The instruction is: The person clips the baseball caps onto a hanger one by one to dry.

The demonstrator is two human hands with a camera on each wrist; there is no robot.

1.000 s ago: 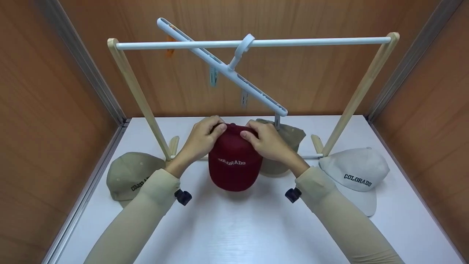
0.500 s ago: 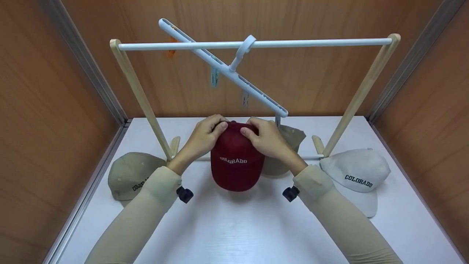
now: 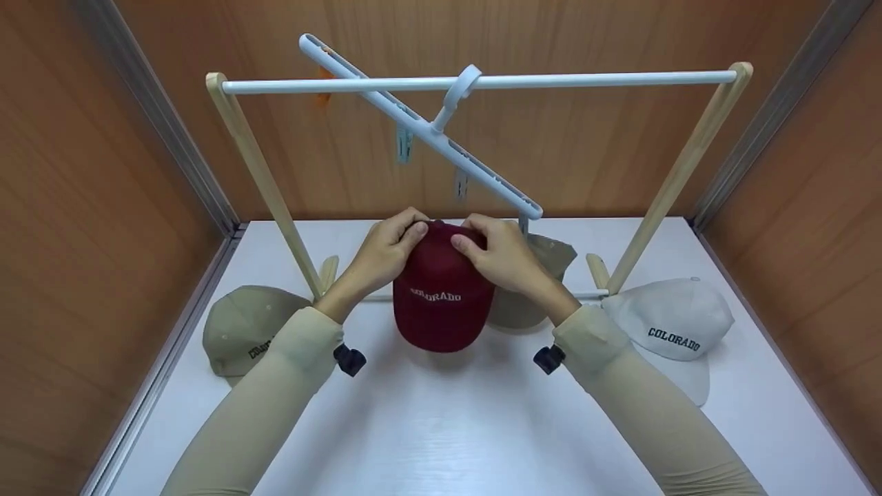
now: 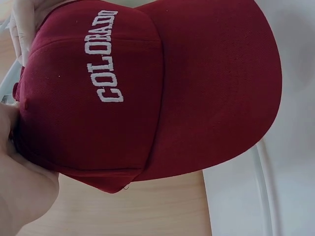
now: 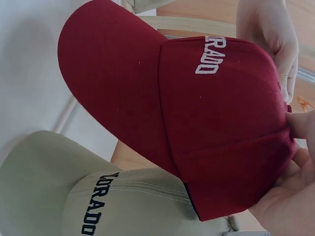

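Observation:
Both hands hold a dark red baseball cap (image 3: 444, 303) by the top of its crown, brim hanging down and "COLORADO" lettering facing me. My left hand (image 3: 382, 253) pinches the crown's left side, thumb in front. On the opposite side, my right hand (image 3: 506, 255) grips it likewise; the fingers behind are partly hidden. Above hangs a white hanger (image 3: 427, 134) with several clips, among them a teal clip (image 3: 404, 143) and a grey clip (image 3: 461, 184). An olive cap (image 3: 551, 256) hangs below the hanger's near end, partly behind my right hand.
A white rail (image 3: 586, 80) on wooden posts carries the hanger. Another olive cap (image 3: 248, 324) lies on the white table (image 3: 434, 427) at left, a pale grey cap (image 3: 672, 320) at right. Wood-grain panels (image 3: 83, 275) stand around. An orange clip (image 3: 324, 86) hangs at the hanger's far end.
Both hands have raised the red cap slightly toward the hanger. Their grip on it looks the same; the hanger and the other caps stay put.

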